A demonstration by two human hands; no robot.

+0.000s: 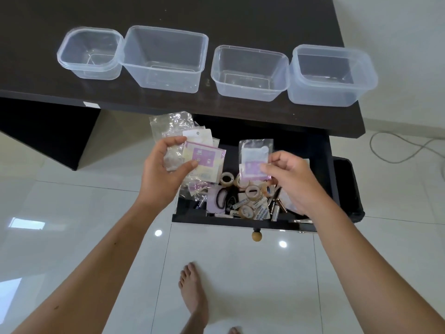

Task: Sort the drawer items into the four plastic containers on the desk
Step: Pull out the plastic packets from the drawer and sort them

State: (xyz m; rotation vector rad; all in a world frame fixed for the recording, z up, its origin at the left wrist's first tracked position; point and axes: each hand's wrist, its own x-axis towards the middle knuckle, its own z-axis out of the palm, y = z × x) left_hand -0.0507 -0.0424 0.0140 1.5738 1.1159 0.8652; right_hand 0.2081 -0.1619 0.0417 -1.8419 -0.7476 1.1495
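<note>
Four containers [250,73] beyond the drawer [243,220] stand empty; left hand [166,172] grips a packet stack [204,160], right hand [293,182] pinches one packet [255,160]; tape rolls [252,191], batteries [240,204] remain.

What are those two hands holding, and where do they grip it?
The left hand grips a bunch of plastic packets by their left side. The right hand pinches a single packet at its right edge.

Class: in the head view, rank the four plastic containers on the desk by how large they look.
1. second-from-left container
2. rightmost container
3. third container, close to the rightmost, so that order is unsure
4. leftmost container
</note>
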